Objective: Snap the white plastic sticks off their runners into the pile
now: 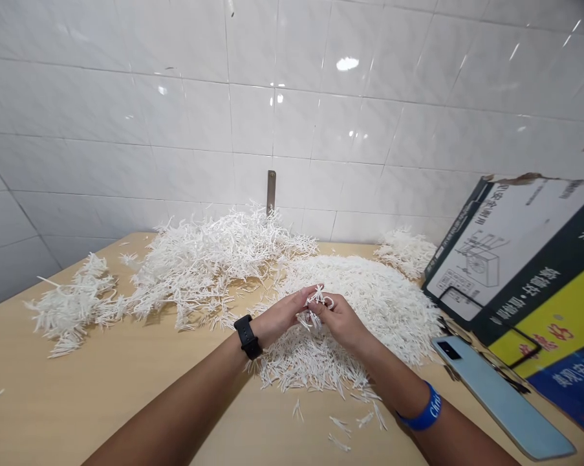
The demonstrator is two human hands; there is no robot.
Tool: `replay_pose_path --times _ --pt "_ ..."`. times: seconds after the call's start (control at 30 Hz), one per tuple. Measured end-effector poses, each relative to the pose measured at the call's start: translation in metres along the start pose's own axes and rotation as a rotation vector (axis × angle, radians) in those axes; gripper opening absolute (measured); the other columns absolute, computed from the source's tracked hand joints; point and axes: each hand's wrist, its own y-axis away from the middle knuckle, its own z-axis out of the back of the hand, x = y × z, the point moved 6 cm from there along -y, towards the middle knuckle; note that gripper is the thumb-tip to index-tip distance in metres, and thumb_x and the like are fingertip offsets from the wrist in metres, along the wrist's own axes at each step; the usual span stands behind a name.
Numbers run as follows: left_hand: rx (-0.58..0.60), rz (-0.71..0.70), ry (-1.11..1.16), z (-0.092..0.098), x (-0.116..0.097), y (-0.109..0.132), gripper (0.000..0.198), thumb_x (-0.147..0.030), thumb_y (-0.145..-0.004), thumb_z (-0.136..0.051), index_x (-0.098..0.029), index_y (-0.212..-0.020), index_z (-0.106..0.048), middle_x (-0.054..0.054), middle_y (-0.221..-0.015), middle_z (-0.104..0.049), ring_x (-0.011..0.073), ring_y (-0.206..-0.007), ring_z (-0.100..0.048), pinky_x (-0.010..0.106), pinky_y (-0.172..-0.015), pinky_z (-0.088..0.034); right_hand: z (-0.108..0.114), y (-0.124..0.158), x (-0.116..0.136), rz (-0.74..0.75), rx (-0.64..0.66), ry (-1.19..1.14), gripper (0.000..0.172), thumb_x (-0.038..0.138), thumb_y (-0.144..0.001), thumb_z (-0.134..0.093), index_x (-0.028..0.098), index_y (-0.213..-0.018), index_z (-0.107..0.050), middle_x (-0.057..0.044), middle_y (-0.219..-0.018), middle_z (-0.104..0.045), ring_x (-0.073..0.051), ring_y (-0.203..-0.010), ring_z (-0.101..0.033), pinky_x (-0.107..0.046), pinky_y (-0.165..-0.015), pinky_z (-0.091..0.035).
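Note:
Both hands meet over a wide heap of thin white plastic pieces (364, 285) at the middle of the table. My left hand (286, 312), with a black watch on its wrist, is closed around one side of a small white branched plastic piece (315, 304). From the other side my right hand (337, 317) pinches the same piece with thumb and fingers. A blue wristband (423, 408) sits on the right forearm. The fingertips partly hide the held piece. Behind and left lies a looser pile of larger white branched pieces (209, 259).
At the right leans a printed cardboard box (529, 272). In front of it lie a light blue phone (505, 395) and dark-framed glasses (508, 372). A smaller white pile (405, 251) is at the back right. A tiled wall (292, 116) closes off the table's far edge.

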Motion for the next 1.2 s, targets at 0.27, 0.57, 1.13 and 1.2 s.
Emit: replay_pose_path --times 0.27,0.57,1.13,1.2 --pt "0.02 -0.14 -0.365 -0.01 -0.016 0.003 0.053 -0.059 -0.086 -0.045 -0.022 -0.118 -0.064 0.01 -0.12 -0.061 0.0223 -0.095 -0.057 0.032 -0.079 -0.044 -0.006 0.002 -0.005 -0.023 0.144 0.069 0.048 0.055 -0.083 -0.055 0.018 -0.053 -0.051 0.003 -0.05 -0.043 -0.01 -0.046 -0.038 -0.024 -0.047 -0.031" --pt "-0.089 -0.065 -0.111 -0.001 -0.01 0.001 0.056 -0.061 -0.082 -0.052 -0.013 -0.103 -0.072 0.0 -0.058 -0.052 0.0091 -0.052 -0.04 0.023 -0.053 -0.035 -0.013 0.004 -0.002 -0.012 0.218 0.178 0.049 0.057 -0.089 -0.044 0.016 -0.07 -0.061 -0.002 -0.071 -0.053 -0.011 -0.055 -0.045 -0.024 -0.05 -0.038" --pt "-0.303 -0.083 -0.135 0.033 -0.013 -0.003 0.02 -0.022 -0.082 -0.059 -0.019 -0.1 -0.067 0.01 -0.116 -0.066 0.0195 -0.103 -0.061 0.034 -0.088 -0.044 -0.005 0.005 -0.012 -0.105 0.158 0.095 0.043 0.054 -0.087 -0.048 0.016 -0.073 -0.064 0.004 -0.054 -0.036 -0.011 -0.052 -0.033 -0.025 -0.052 -0.028" --pt "-0.284 -0.062 -0.153 0.029 -0.009 -0.004 0.023 -0.029 -0.085 -0.054 -0.019 -0.1 -0.07 0.01 -0.121 -0.063 0.0218 -0.113 -0.055 0.035 -0.092 -0.042 -0.001 0.003 -0.014 -0.096 0.108 0.092 0.043 0.053 -0.088 -0.047 0.016 -0.075 -0.065 0.004 -0.055 -0.036 -0.011 -0.052 -0.033 -0.025 -0.052 -0.029"
